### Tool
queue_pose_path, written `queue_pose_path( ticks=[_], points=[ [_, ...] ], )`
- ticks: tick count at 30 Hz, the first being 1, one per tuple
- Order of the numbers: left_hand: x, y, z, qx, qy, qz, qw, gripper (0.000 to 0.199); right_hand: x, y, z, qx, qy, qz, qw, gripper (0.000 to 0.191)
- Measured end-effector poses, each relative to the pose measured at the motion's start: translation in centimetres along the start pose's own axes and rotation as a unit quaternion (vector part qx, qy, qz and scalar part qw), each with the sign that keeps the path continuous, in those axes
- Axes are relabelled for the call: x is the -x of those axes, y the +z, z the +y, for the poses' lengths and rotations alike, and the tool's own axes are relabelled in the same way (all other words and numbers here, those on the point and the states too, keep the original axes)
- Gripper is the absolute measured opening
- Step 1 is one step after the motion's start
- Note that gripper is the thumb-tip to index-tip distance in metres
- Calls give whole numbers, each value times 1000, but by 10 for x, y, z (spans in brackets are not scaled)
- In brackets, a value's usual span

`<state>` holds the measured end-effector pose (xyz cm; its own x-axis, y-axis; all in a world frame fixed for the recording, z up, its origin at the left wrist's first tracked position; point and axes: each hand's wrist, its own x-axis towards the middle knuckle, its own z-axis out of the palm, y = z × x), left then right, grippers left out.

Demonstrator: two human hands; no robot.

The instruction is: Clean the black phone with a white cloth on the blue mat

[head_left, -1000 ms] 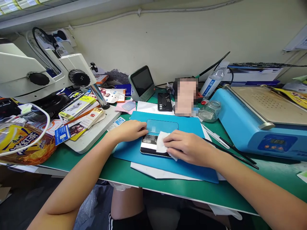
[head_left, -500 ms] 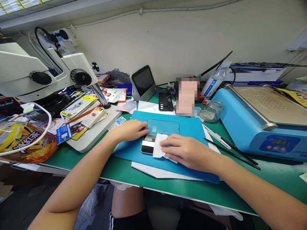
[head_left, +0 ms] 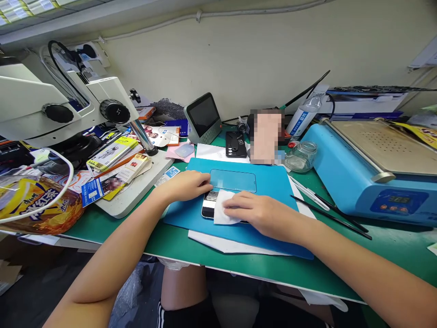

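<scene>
A smartphone (head_left: 207, 212) lies face up on a blue mat (head_left: 191, 216), its screen reflecting light. My right hand (head_left: 259, 214) presses a white wipe (head_left: 223, 210) against the screen and covers the phone's right part. The fingers of my left hand (head_left: 191, 184) rest at the phone's upper left corner, bent, with the thumb beside them; they seem to steady it. Just beyond the phone, a clear glass screen protector (head_left: 234, 180) with a dark border lies flat on the mat.
A microscope (head_left: 114, 110) and a drink bottle (head_left: 41, 202) stand left. Behind are a smart display (head_left: 205, 117), a black phone (head_left: 235, 145) and a glass jar (head_left: 302, 157). Tweezers (head_left: 334, 217) lie right of the mat, near a blue heating plate machine (head_left: 368, 182).
My right hand and the wipe have slid a little to the left across the phone screen. My left hand stays in place.
</scene>
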<state>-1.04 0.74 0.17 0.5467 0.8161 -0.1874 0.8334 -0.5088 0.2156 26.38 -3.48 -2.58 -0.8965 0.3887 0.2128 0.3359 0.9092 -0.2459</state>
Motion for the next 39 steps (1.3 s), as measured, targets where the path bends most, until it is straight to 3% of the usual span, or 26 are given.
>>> queue_pose_path(
  ticks=[4,10,18,22,27,33,39],
  points=[
    [-1,0,-1,0,-2,-2,1000,32,3,-1,6,17,26,24,999,36],
    [-1,1,-1,0,-2,2,1000,33,1,3,1,13,-25,30,999,33],
    [0,0,0,0,-1,0,1000,32,5,-5,6,18,-8,68,997,31],
    [0,0,0,1,-2,-1,1000,32,1,-5,2,-5,-29,64,998,31],
    [-1,0,0,-2,-4,-2,1000,32,4,-11,6,2,20,82,996,28],
    [-1,1,-1,-4,-3,2,1000,32,1,-10,-4,-47,-19,53,997,31],
    [-1,1,-1,1,-1,1,1000,33,4,-13,1,-30,19,64,997,27]
  ],
)
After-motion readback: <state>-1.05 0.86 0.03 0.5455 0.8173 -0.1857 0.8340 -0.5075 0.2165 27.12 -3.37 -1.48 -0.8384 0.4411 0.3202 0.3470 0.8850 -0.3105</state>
